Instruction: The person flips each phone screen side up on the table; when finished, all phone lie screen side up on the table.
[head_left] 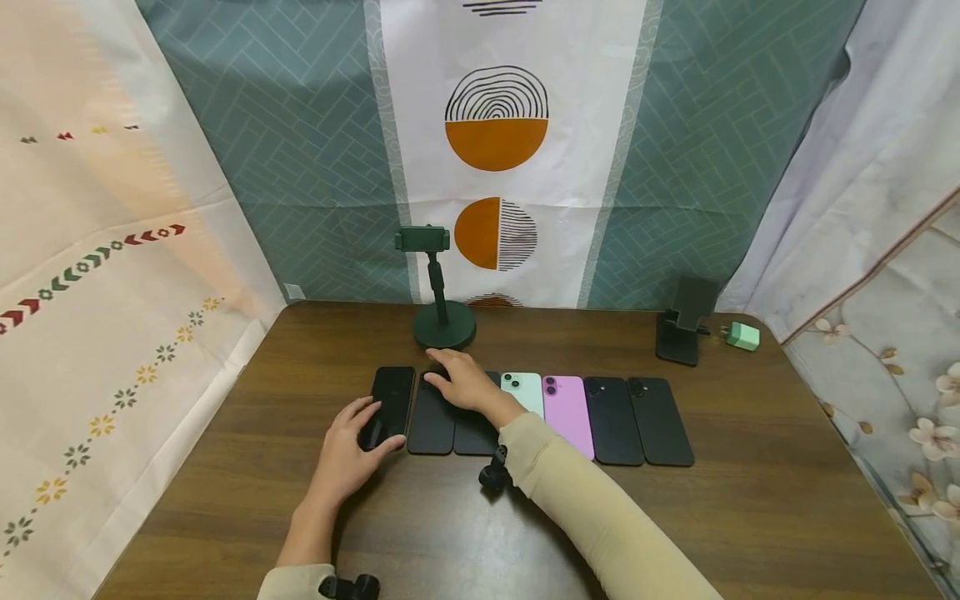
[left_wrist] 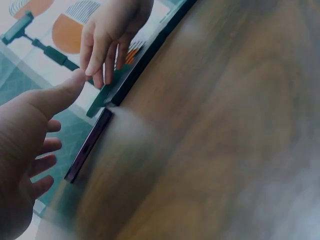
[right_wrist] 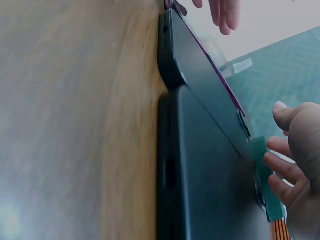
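Seven phones lie side by side in a row on the table. My left hand (head_left: 348, 458) is at the leftmost phone (head_left: 392, 393), a glossy black one, its fingers by the left edge and its thumb by the lower right corner. In the left wrist view that phone (left_wrist: 89, 146) shows a dark purplish edge, and the thumb and fingers are spread. My right hand (head_left: 463, 385) hovers over the upper part of the second phone (head_left: 431, 427), fingers loosely extended. A third dark phone (head_left: 474, 435) lies partly under the right wrist. Both hands hold nothing.
Rightward lie a mint phone (head_left: 532, 393), a pink phone (head_left: 567, 417) and two dark phones (head_left: 615, 421). A green phone stand (head_left: 444, 325) stands behind the row. At the back right are a black stand (head_left: 678, 342) and a green charger plug (head_left: 742, 336). Fabric hangs behind the table.
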